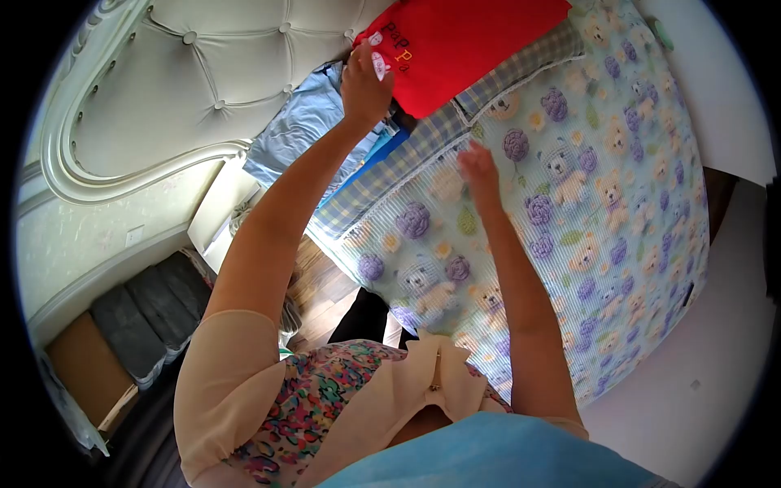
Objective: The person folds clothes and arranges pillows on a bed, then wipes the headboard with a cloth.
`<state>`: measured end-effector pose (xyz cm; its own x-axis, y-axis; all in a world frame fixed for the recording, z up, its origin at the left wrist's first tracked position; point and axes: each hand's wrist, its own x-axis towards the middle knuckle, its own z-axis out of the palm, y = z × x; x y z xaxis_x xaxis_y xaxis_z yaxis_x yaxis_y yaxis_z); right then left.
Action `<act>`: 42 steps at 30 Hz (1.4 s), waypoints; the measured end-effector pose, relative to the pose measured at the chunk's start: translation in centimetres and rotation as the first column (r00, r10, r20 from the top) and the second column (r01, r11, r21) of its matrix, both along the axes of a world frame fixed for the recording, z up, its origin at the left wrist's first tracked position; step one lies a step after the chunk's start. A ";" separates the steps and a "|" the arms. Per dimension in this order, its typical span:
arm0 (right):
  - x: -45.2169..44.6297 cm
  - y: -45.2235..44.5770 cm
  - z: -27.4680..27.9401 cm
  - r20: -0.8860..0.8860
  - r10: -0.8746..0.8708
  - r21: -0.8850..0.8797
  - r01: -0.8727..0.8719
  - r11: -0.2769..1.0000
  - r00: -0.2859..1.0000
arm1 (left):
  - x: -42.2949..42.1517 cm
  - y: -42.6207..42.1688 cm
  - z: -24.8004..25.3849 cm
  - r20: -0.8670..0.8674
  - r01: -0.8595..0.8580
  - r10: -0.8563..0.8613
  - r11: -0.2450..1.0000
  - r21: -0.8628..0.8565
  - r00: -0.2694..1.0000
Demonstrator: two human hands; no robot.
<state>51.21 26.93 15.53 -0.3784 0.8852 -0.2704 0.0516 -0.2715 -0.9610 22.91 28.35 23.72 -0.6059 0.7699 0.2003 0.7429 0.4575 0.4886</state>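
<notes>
Nearest, below both hands, was the person's own clothing: a cream blouse with a multicoloured floral panel [325, 398], and in front of it a plain sky-blue cloth [488, 455]; a black trouser leg [360, 317] and a strip of brown wooden floor [319, 276] showed beyond it, lower than either hand; to the left of the left arm, well apart from both hands, lay a dark grey fabric bundle [163, 301].

The right hand [480, 169], blurred, was over a pale blue bedspread printed with teddy bears and purple flowers [561, 268]; its fingers were loosely bent, released, with nothing visible in them; whether it touched the bedspread could not be told.

Just beyond the right hand, between it and the left, ran blue-and-yellow checked pillows with pale frilled edges [390, 175]; a bright blue flat item [382, 156] lay along them, just below the left hand.

The left hand [366, 91] was farther out, at the left edge of a bright red cloth with dark and yellow lettering and white printed figures [468, 49]; its fingers were bent by the print, touching the red cloth, though whether they grasped it could not be told; a crumpled light blue garment [297, 126] lay just left of that hand; the cream button-tufted headboard [244, 57] stood farther left, beyond the garment.
</notes>
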 end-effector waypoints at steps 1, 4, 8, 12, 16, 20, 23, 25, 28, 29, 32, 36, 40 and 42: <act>2.4 -4.2 -3.5 0.241 0.037 0.124 -0.069 0.990 0.970 | 0.3 0.0 -0.4 -0.221 0.301 -0.287 0.953 0.032 0.932; 10.0 -15.7 -3.1 0.500 0.210 -0.137 -0.162 0.977 0.840 | -1.4 2.1 -3.7 -0.407 0.357 -0.382 0.924 -0.140 0.830; 22.3 -28.5 -2.3 0.661 0.249 -0.293 -0.063 0.954 0.708 | -8.7 7.5 -10.2 -0.134 0.344 -0.440 0.829 -0.441 0.888; 33.7 -39.9 -0.9 0.789 0.431 -0.444 -0.079 0.893 0.438 | -4.2 5.7 -3.6 -0.227 0.245 -0.346 0.893 -0.378 0.910; 38.1 -47.6 -0.4 0.741 0.507 -0.596 0.083 0.798 0.440 | 4.2 -4.2 -0.6 -0.186 0.556 -0.553 0.830 -0.043 0.812; 33.9 -52.0 -3.7 0.745 0.186 -0.520 0.383 0.763 0.641 | 11.4 -20.4 -0.8 0.571 0.814 -0.582 0.369 -0.449 0.579; 24.0 -47.0 3.8 0.590 -0.055 -0.554 0.454 0.698 0.805 | 11.8 -32.8 -2.6 0.844 0.764 -0.452 -0.423 -0.487 0.288; 20.4 -45.8 4.8 0.443 -0.012 -0.584 0.299 0.755 0.896 | 11.1 -38.1 -0.8 0.879 0.678 -0.357 -0.564 -0.472 0.315; 17.4 -46.6 2.2 0.377 0.006 -0.309 0.120 0.943 0.926 | 9.1 -41.7 0.8 0.840 0.671 -0.336 -0.506 -0.542 0.425; 17.7 -46.2 3.3 0.359 0.060 -0.283 0.047 0.958 0.931 | 8.7 -42.0 1.0 0.817 0.678 -0.342 -0.456 -0.576 0.464; 19.2 -46.8 4.0 0.471 0.034 -0.219 0.080 0.972 0.881 | 8.6 -42.0 1.5 0.762 0.678 -0.360 -0.352 -0.645 0.538; 23.8 -48.3 9.2 0.529 -0.092 -0.364 0.323 0.873 0.844 | 10.4 -42.0 2.0 0.703 0.672 -0.395 -0.240 -0.700 0.591; 29.6 -57.7 8.4 0.561 -0.313 -0.223 0.504 0.834 0.766 | 12.7 -44.5 2.9 0.659 0.647 -0.451 -0.209 -0.733 0.602; 32.5 -64.0 5.0 0.588 -0.375 -0.137 0.546 0.827 0.716 | 13.9 -47.7 3.6 0.633 0.622 -0.478 -0.208 -0.755 0.609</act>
<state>83.69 -37.04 20.55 0.3298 0.7607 -0.5590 0.3072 -0.6464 -0.6984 36.82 -19.35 27.33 0.2086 0.3001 -0.9308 0.9775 -0.0333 0.2083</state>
